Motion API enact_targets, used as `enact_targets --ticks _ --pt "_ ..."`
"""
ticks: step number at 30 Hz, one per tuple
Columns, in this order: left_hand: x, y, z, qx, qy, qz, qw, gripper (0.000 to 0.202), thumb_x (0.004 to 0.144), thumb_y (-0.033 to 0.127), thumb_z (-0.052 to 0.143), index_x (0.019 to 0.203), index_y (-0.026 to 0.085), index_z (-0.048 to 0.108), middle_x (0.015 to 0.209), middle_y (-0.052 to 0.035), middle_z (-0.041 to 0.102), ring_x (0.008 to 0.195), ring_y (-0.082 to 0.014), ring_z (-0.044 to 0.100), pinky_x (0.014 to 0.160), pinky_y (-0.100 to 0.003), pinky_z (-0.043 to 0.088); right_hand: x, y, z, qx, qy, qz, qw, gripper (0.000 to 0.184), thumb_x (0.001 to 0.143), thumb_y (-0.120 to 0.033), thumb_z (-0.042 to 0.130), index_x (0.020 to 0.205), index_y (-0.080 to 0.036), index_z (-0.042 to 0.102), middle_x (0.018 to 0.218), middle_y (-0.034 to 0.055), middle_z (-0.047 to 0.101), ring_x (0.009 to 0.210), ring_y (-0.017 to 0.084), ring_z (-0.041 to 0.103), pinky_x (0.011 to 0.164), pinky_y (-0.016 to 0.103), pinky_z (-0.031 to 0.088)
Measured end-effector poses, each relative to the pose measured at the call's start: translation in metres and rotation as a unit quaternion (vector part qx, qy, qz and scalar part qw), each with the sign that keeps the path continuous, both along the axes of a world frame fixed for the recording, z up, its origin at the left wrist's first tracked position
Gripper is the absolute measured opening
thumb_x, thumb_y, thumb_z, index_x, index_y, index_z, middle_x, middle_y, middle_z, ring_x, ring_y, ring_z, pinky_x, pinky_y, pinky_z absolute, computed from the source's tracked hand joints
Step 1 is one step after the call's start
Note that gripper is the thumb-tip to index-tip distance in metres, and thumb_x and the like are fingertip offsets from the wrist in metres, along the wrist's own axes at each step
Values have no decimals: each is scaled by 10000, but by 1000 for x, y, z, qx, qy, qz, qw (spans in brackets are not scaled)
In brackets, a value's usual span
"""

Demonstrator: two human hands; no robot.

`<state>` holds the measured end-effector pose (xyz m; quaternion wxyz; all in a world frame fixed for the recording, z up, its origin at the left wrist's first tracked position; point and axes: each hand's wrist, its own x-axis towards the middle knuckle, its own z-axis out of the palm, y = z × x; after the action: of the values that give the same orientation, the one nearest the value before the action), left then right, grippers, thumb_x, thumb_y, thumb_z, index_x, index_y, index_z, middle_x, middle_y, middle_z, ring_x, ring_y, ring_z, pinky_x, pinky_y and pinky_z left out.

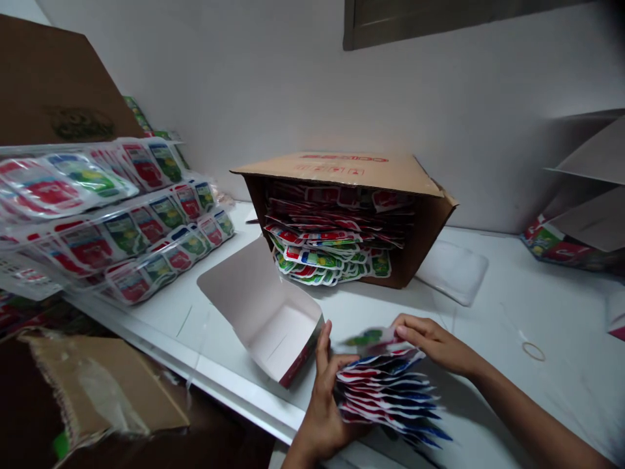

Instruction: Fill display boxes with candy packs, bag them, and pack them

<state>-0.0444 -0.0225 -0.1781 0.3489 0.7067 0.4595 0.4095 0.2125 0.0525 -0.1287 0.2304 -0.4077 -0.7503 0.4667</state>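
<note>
My left hand (325, 400) is closed around a thick stack of red, white and blue sachets (390, 394) at the front of the white table. Between the fingers and thumb of my right hand (437, 342) is a single green and red sachet (366, 339), blurred, just above the back of that stack. Close to my left fingertips stands an opened small carton (288, 326) with its lid folded back and a plain pale inside. Behind both hands a brown cardboard box (351, 166) lies on its side, packed with layered red and green sachets (317, 257).
Clear trays of sachets (161, 228) are stacked at the left, beside a brown cardboard flap (58, 78). A clear plastic piece (454, 270) and a rubber band (533, 352) lie to the right. Printed cartons (576, 241) stand at the right edge. Torn cardboard (107, 384) is below the table edge.
</note>
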Motion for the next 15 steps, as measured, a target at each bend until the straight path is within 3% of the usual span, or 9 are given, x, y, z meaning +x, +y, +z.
enact_targets --ticks 3,5,7,10,12,15 --pt "-1 0 4 7 5 -35 999 550 587 378 832 1041 188 585 1399 -153 410 1380 -388 302 1161 -533 201 0 -5 12 -65 31 78 994 436 981 -488 378 941 -158 660 878 49 677 816 168 620 750 266 485" --pt "-1 0 10 -5 -17 -66 998 525 594 334 823 1035 208 568 1226 -108 555 1226 -336 487 1103 -490 324 -5 8 11 -8 -6 60 998 513 1008 -471 282 921 -154 676 863 63 693 797 174 637 747 281 496" --pt "0 -1 16 -26 -52 -70 996 475 607 285 805 1007 213 558 1096 -70 595 1048 -275 579 973 -405 451 -12 30 8 131 -110 -53 984 499 1011 -425 282 901 -156 687 854 87 702 796 203 647 753 315 503" --pt "2 -3 22 -36 -76 -60 995 447 593 232 793 971 206 555 1033 -52 584 934 -234 587 861 -337 486 -26 72 12 295 -230 -238 896 366 975 -273 361 1106 -97 655 1137 230 642 1014 339 593 878 478 451" --pt "2 -3 23 -34 -77 -59 995 441 584 214 789 958 200 555 1016 -48 578 920 -228 581 852 -326 479 -34 100 20 315 -273 -307 855 426 936 -164 362 1310 -28 515 1312 324 506 1140 417 510 926 573 385" --pt "2 -3 25 -39 -81 -62 994 432 587 205 789 947 195 551 1025 -52 576 921 -226 582 849 -317 475 -40 131 34 288 -343 -361 818 524 869 -129 454 1372 18 423 1177 362 580 1086 417 565 870 534 424"
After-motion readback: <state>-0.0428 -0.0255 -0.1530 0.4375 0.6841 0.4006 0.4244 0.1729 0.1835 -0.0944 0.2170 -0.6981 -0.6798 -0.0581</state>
